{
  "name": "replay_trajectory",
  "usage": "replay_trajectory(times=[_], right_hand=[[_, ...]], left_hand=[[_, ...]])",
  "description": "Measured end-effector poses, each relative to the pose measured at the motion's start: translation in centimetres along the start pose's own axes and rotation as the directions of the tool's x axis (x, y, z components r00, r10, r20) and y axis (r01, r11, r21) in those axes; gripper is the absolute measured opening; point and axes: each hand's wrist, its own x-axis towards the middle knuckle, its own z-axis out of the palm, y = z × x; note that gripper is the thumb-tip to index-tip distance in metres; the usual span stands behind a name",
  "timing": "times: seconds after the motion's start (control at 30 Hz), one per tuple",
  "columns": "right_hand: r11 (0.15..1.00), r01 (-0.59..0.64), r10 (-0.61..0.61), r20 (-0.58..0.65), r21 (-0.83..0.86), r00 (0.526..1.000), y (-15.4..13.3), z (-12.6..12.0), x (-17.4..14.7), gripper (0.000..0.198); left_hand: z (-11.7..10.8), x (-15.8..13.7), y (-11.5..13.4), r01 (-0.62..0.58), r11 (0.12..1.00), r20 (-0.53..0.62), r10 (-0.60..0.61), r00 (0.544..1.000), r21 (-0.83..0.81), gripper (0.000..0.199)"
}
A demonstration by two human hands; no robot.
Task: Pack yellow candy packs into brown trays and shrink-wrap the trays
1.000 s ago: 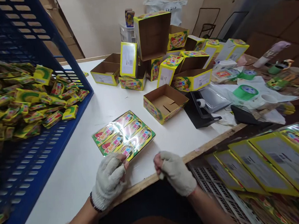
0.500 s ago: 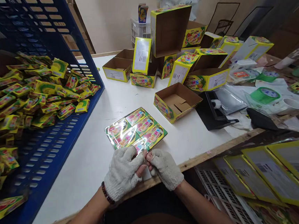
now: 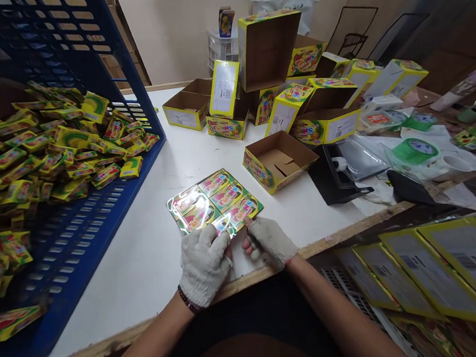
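Note:
A flat glossy pack (image 3: 219, 199) of printed panels, bright with reflections as if under clear film, lies on the white table. My left hand (image 3: 206, 264), in a fingerless knit glove, is closed at its near edge, the fingers over the edge and the thumb tucked in. In a matching glove, my right hand (image 3: 268, 242) is closed beside the near right edge, its thumb tip touching the pack and its other fingers curled below. What the right fingers hold, if anything, is hidden. An open carton (image 3: 280, 163) stands just beyond the pack.
At the left, a blue crate (image 3: 139, 98) holds many small yellow packets (image 3: 70, 137). More open yellow cartons (image 3: 227, 126) are piled at the back. Green tape (image 3: 414, 150) and a black holder (image 3: 340, 175) lie at the right. A wooden strip (image 3: 306, 250) edges the table.
My hands have moved apart from where they met at the near edge. The right has slid right and away from me along the edge; the left has shifted slightly right.

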Motion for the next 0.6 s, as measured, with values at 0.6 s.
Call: replay_trajectory(times=[0.6], right_hand=[[-0.301, 0.639, -0.799, 0.553, -0.707, 0.235, 1.7, 1.7, -0.6, 0.037]], left_hand=[[-0.7, -5.5, -6.9, 0.210, 0.842, 0.033, -0.224, 0.974, -0.497, 0.032]])
